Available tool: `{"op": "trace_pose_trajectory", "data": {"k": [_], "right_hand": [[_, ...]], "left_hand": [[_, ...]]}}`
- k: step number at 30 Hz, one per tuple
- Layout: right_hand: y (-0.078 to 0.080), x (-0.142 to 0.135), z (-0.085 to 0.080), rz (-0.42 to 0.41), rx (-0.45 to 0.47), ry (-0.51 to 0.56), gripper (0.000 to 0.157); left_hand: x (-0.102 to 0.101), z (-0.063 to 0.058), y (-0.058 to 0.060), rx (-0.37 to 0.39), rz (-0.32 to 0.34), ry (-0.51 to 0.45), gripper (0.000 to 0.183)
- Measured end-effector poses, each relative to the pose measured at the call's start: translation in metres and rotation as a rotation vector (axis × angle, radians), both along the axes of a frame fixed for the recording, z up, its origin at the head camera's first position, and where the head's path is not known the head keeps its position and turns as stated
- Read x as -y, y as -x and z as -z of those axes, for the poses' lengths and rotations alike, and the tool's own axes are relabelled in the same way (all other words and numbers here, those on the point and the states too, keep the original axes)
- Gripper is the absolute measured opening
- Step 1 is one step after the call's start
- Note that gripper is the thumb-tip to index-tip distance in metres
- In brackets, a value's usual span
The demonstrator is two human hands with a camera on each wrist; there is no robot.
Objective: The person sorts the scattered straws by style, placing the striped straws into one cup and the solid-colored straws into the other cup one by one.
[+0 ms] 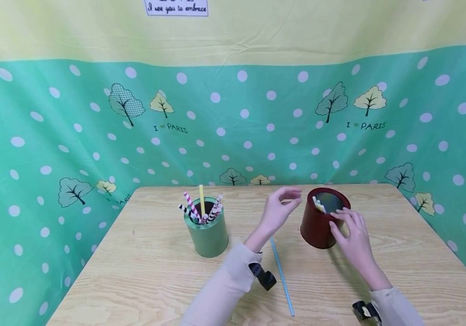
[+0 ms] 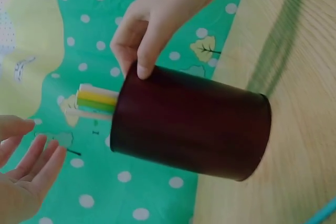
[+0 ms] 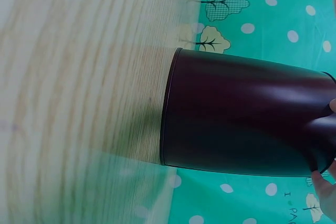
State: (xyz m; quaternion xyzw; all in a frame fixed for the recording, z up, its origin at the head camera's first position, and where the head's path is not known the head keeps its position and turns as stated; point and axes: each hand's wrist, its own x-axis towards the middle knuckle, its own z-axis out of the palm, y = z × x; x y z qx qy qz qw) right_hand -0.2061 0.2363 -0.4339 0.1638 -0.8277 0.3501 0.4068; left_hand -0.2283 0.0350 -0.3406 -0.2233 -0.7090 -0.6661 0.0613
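Note:
My right hand point(image 1: 353, 231) holds the near right rim of a dark red cylindrical holder point(image 1: 318, 228), thumb against its outer wall and fingers at the rim. Several straws point(image 1: 319, 206) lean inside it; their pale, yellow and green ends stick out past the rim in the left wrist view. To the left of the holder, my left hand point(image 1: 279, 208) is raised with loosely bent fingers and nothing in them. The left wrist view shows that hand point(image 2: 26, 177) apart from the straw ends. A blue straw point(image 1: 282, 276) lies on the table between my forearms.
A green cylindrical holder point(image 1: 208, 237) with several striped straws and a yellow straw point(image 1: 202, 199) stands left of my left hand. The wooden table point(image 1: 135, 271) ends at a green and yellow patterned curtain point(image 1: 200, 149). Dark cameras point(image 1: 263, 276) sit on both wrists.

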Motion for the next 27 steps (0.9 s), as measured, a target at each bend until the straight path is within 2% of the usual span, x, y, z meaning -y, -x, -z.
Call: {"op": "trace_pose_trajectory", "data": {"k": [11, 18, 23, 27], "right_hand": [[0.0, 0.0, 0.0, -0.001, 0.0, 0.0, 0.029], [0.0, 0.0, 0.0, 0.001, -0.006, 0.003, 0.029], [0.0, 0.0, 0.0, 0.002, -0.007, 0.004, 0.029], [0.0, -0.001, 0.0, 0.001, -0.008, 0.002, 0.029]], "left_hand": [[0.02, 0.017, -0.006, 0.035, -0.028, 0.102, 0.02], [0.026, 0.051, 0.011, 0.055, -0.031, 0.189, 0.02], [0.032, 0.063, 0.013, 0.048, -0.017, 0.259, 0.019], [0.036, 0.068, 0.012, 0.06, -0.014, 0.331, 0.018]]}}
